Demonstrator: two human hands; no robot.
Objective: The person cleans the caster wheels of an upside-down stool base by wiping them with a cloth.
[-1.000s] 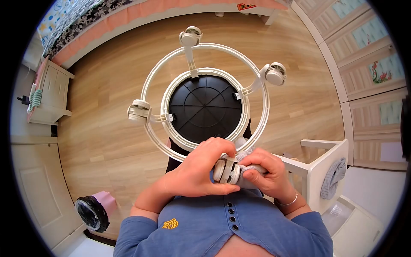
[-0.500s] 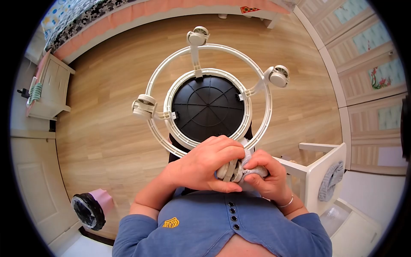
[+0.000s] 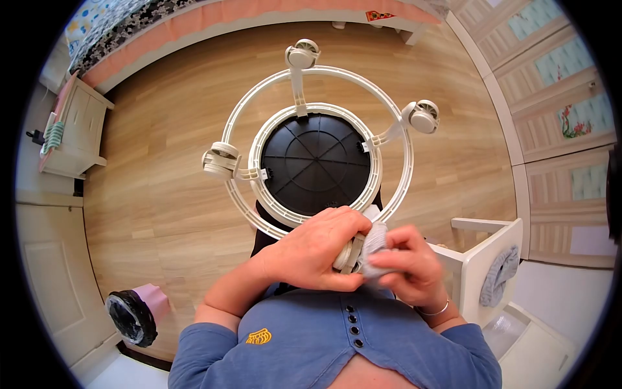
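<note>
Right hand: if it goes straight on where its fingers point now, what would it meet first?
The right hand would likely meet the grey cloth first, with the caster wheel just beyond; depth and blur hide any contact.

Bright, fairly even light fills the room, its source out of view. The pale wood-plank floor has a soft sheen, darkening into shadow along the far peach-skirted white bed. Blur smears the bare right hand; the round black ribbed plastic disc looks crisp. Fisheye distortion bows the pale wood-grain wardrobe at right, with black corners.
</note>
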